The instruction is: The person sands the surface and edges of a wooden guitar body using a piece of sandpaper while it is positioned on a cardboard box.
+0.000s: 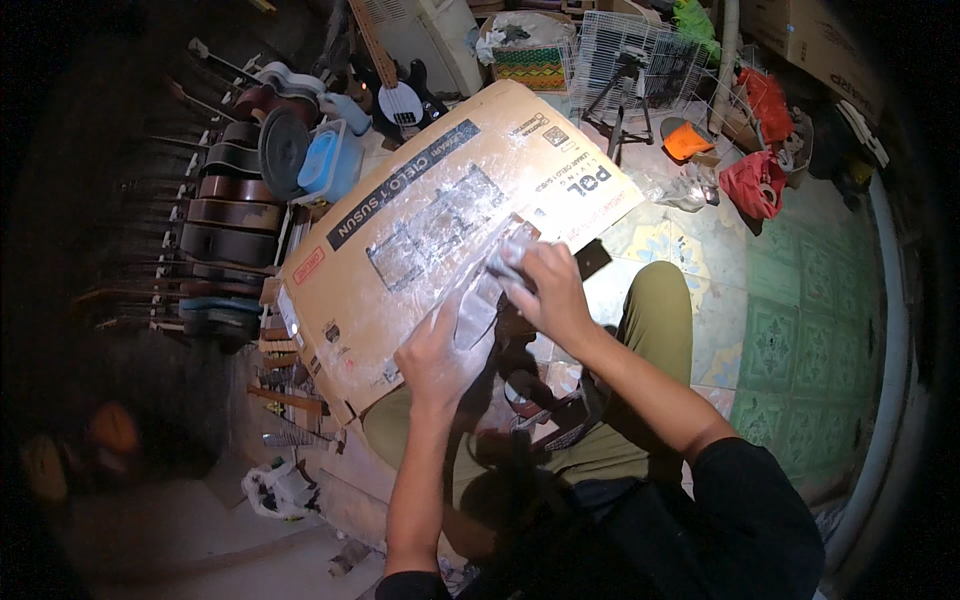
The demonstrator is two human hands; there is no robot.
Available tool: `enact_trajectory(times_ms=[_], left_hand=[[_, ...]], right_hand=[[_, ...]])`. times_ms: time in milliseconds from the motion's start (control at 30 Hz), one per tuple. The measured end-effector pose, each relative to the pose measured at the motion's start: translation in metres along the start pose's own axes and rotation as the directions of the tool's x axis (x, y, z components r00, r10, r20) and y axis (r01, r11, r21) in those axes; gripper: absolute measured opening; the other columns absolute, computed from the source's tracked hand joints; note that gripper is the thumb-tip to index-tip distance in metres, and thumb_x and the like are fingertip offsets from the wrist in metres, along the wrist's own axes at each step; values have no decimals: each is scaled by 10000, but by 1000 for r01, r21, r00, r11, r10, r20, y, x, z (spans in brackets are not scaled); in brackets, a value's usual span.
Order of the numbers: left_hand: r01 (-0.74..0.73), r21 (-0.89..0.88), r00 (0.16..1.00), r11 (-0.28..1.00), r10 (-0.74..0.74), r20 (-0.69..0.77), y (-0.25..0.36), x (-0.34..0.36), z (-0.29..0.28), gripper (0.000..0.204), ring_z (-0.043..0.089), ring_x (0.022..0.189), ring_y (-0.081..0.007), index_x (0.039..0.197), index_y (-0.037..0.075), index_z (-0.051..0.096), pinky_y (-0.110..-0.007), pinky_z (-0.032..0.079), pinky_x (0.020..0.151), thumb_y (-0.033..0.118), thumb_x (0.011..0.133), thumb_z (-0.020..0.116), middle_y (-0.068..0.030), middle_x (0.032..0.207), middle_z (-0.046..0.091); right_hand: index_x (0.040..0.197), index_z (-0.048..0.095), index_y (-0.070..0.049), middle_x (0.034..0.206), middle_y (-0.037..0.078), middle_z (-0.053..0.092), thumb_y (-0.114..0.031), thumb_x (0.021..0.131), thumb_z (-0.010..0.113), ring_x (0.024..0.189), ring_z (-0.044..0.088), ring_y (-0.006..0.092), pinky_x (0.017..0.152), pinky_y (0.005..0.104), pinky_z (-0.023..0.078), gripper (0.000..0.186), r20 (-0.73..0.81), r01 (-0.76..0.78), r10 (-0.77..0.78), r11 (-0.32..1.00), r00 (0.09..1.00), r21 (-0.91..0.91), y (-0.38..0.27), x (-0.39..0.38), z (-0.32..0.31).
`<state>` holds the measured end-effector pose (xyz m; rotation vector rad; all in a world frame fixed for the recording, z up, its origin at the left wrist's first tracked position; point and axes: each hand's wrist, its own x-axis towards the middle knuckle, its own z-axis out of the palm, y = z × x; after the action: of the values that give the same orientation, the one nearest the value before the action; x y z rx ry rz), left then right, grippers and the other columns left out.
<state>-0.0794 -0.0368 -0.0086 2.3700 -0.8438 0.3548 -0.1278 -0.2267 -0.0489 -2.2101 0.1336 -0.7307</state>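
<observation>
My left hand (440, 345), whitened with dust, is closed around the near end of a dusty greyish workpiece (478, 308); its exact kind is unclear. My right hand (550, 292) pinches a small crumpled grey pad (511, 251) against the far part of that workpiece. Whether the pad is cloth or abrasive paper cannot be made out. Under both hands lies a large flattened cardboard sheet (330, 285), its middle smeared with pale powder. A dark flat piece (594, 258) juts out beyond my right wrist.
Several guitars (232, 215) stand in a row on the left, beside a blue plastic tub (335, 165). Behind the cardboard are an upright electric guitar (400, 100) and a wire cage (625, 55). A red bag (752, 185) lies on the tiled floor (800, 330) at right.
</observation>
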Motion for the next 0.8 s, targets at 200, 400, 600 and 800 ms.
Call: enact_trajectory(times_ms=[200,400,600,800], left_hand=[[13,20,1000,1000,-13,-17,1,4,-2,559,741,848,-343,1234,92,689,-406,576,726,248,736,888,-155,957,746],[70,-12,997,997,-70,-42,-3,4,-1,565,748,870,-345,1244,93,696,-404,582,753,221,730,891,-166,993,752],[24,-20,998,1000,-24,-49,-6,5,-1,528,742,793,-340,1230,98,713,-419,579,679,242,741,850,-149,944,756],[-12,14,998,1000,13,-66,-3,6,2,510,743,797,-348,1214,85,720,-420,581,684,236,744,847,-156,953,755]], right_hand=[[1211,675,-26,1052,171,658,-166,859,780,987,581,363,892,422,465,394,-28,13,-10,993,1000,119,-11,-14,1],[1218,665,-18,1065,162,671,-178,883,769,997,604,334,935,411,466,385,73,-135,119,945,990,299,-16,-16,3],[1186,660,-20,1095,164,684,-183,902,767,1027,638,327,950,397,472,344,84,-152,134,951,987,269,-20,-5,0],[1219,662,-10,1118,150,689,-175,935,750,1066,655,237,971,372,484,340,98,-105,101,993,990,45,-27,16,6]])
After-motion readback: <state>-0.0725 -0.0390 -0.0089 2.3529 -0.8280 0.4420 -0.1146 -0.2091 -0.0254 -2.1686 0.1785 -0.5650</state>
